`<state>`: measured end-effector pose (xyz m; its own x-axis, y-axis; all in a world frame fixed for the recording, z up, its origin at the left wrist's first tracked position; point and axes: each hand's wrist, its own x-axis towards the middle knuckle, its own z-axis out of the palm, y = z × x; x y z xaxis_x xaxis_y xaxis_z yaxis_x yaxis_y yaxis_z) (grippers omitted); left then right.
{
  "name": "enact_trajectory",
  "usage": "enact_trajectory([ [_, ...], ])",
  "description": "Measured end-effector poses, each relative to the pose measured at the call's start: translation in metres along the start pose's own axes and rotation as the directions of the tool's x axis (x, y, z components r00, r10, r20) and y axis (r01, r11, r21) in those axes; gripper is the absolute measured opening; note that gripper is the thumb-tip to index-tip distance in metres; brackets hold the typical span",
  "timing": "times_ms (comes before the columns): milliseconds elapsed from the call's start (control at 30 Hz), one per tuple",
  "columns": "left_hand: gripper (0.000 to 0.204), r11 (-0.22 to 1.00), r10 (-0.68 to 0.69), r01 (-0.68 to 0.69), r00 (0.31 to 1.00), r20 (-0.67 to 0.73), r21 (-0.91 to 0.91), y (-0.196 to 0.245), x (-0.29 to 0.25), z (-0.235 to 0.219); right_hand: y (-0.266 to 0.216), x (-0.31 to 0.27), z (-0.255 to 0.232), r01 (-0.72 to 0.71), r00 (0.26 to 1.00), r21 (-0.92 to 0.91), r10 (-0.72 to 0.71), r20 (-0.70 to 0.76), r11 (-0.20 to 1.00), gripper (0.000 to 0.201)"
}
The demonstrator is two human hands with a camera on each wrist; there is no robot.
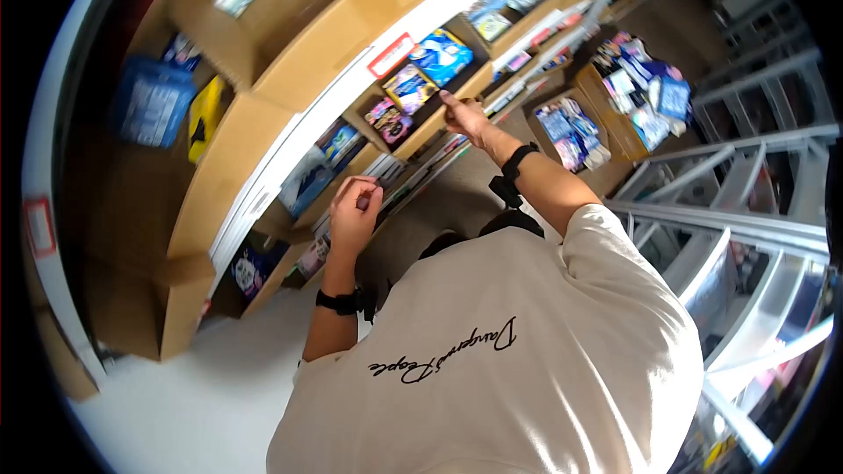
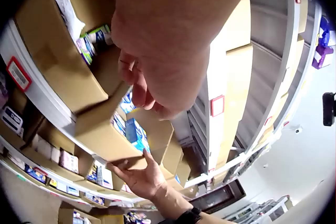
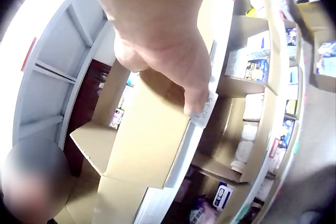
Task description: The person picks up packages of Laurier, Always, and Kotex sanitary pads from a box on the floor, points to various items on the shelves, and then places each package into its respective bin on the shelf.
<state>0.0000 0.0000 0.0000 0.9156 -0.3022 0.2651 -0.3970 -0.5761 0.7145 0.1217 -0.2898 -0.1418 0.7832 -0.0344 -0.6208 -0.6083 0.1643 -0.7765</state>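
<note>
In the head view my right hand reaches to the front of a cardboard box on the shelf, its thumb raised by the box edge. The left wrist view has this right hand spread against the lower front of a cardboard box with blue packs inside. One of its digits overlaps a white handwritten label on the shelf edge in the right wrist view. My left hand hangs in front of the shelves, fingers loosely curled, nothing seen in them.
Shelf bins hold a blue-and-yellow pack and a pink-and-black pack. Floor-level cardboard boxes full of packages stand beyond my right arm. A grey metal rack stands on the right. Red-framed tags mark the shelf edges.
</note>
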Motion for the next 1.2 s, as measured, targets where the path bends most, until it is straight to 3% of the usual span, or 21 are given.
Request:
enact_trajectory([
  [67, 0.005, 0.962, -0.187, 0.213, 0.971, 0.15, -0.174, 0.0, 0.012, 0.027, -0.005, -0.053, -0.02, 0.111, 0.985, -0.055, -0.117, -0.127, 0.992, 0.075],
  [100, 0.005, 0.986, -0.162, 0.168, 0.963, 0.217, -0.009, 0.001, 0.031, -0.024, 0.005, -0.046, 0.029, 0.069, 0.996, 0.043, -0.071, 0.06, 0.997, 0.078],
  [167, 0.006, 0.966, 0.033, 0.031, 0.969, 0.244, -0.255, 0.016, 0.045, 0.036, 0.023, -0.077, -0.044, 0.051, 0.992, -0.142, -0.034, 0.125, 0.989, 0.076],
  [233, 0.009, 0.948, 0.204, -0.106, 0.926, 0.317, -0.302, 0.037, 0.071, 0.073, 0.054, -0.083, -0.103, 0.022, 0.994, -0.216, 0.002, 0.107, 0.976, 0.067],
  [300, 0.01, 0.932, 0.281, -0.157, 0.881, 0.38, -0.327, 0.059, 0.095, 0.103, 0.076, -0.085, -0.153, -0.153, 0.979, -0.464, 0.198, 0.049, 0.872, 0.059],
  [333, 0.01, 0.931, 0.287, -0.156, 0.871, 0.399, -0.33, 0.069, 0.108, 0.119, 0.093, -0.078, -0.179, -0.163, 0.978, -0.446, 0.202, 0.041, 0.88, 0.059],
  [400, 0.008, 0.931, 0.247, -0.076, 0.852, 0.462, -0.358, 0.088, 0.129, 0.157, 0.132, -0.059, -0.231, -0.231, 0.972, -0.34, 0.206, -0.11, 0.911, 0.031],
  [500, 0.008, 0.942, 0.22, -0.036, 0.819, 0.53, -0.335, 0.1, 0.158, 0.224, 0.176, -0.018, -0.303, -0.308, 0.928, -0.182, 0.253, -0.274, 0.934, 0.051],
  [533, 0.009, 0.936, 0.232, -0.025, 0.796, 0.559, -0.352, 0.105, 0.168, 0.247, 0.194, -0.003, -0.323, -0.3, 0.907, -0.263, 0.188, -0.378, 0.917, 0.053],
  [567, 0.011, 0.942, 0.171, 0.05, 0.782, 0.6, -0.333, 0.106, 0.172, 0.271, 0.216, 0.013, -0.343, -0.312, 0.903, -0.245, 0.207, -0.376, 0.918, 0.053],
  [633, 0.013, 0.961, 0.083, 0.122, 0.73, 0.679, -0.249, 0.093, 0.18, 0.32, 0.26, 0.045, -0.377, -0.308, 0.87, -0.506, 0.023, -0.493, 0.805, 0.055],
  [667, 0.013, 0.963, 0.077, 0.129, 0.709, 0.701, -0.236, 0.086, 0.181, 0.343, 0.279, 0.057, -0.397, -0.316, 0.867, -0.422, 0.079, -0.491, 0.849, 0.054],
  [700, 0.013, 0.971, 0.044, 0.146, 0.676, 0.735, -0.192, 0.081, 0.182, 0.366, 0.313, 0.076, -0.416, -0.335, 0.859, -0.473, 0.057, -0.51, 0.815, 0.051],
  [767, 0.014, 0.976, -0.002, 0.172, 0.615, 0.789, -0.132, 0.067, 0.18, 0.41, 0.362, 0.109, -0.449, -0.472, 0.809, -0.425, 0.186, -0.558, 0.772, 0.053],
  [900, 0.015, 0.929, -0.189, 0.369, 0.553, 0.812, -0.034, 0.025, 0.162, 0.473, 0.444, 0.18, -0.504, -0.563, 0.756, -0.382, 0.27, -0.597, 0.733, 0.06],
  [967, 0.014, 0.894, -0.273, 0.448, 0.511, 0.815, 0.019, 0.003, 0.15, 0.494, 0.485, 0.215, -0.525, -0.517, 0.728, -0.416, 0.128, -0.674, 0.748, 0.071],
  [1033, 0.012, 0.877, -0.309, 0.477, 0.464, 0.83, 0.06, -0.015, 0.143, 0.509, 0.489, 0.236, -0.548, -0.582, 0.704, -0.322, 0.264, -0.66, 0.747, 0.082],
  [1067, 0.013, 0.847, -0.359, 0.524, 0.436, 0.826, 0.091, -0.023, 0.139, 0.514, 0.514, 0.251, -0.556, -0.558, 0.733, -0.41, 0.196, -0.652, 0.722, 0.083],
  [1100, 0.014, 0.814, -0.404, 0.569, 0.408, 0.819, 0.118, -0.032, 0.136, 0.52, 0.517, 0.263, -0.564, -0.585, 0.725, -0.408, 0.227, -0.65, 0.701, 0.077],
  [1167, 0.014, 0.792, -0.428, 0.596, 0.383, 0.819, 0.135, -0.045, 0.134, 0.53, 0.492, 0.27, -0.566, -0.578, 0.614, -0.202, 0.258, -0.746, 0.791, 0.071],
  [1200, 0.015, 0.771, -0.447, 0.621, 0.368, 0.815, 0.142, -0.048, 0.134, 0.531, 0.501, 0.28, -0.567, -0.552, 0.629, -0.202, 0.244, -0.738, 0.809, 0.059],
])
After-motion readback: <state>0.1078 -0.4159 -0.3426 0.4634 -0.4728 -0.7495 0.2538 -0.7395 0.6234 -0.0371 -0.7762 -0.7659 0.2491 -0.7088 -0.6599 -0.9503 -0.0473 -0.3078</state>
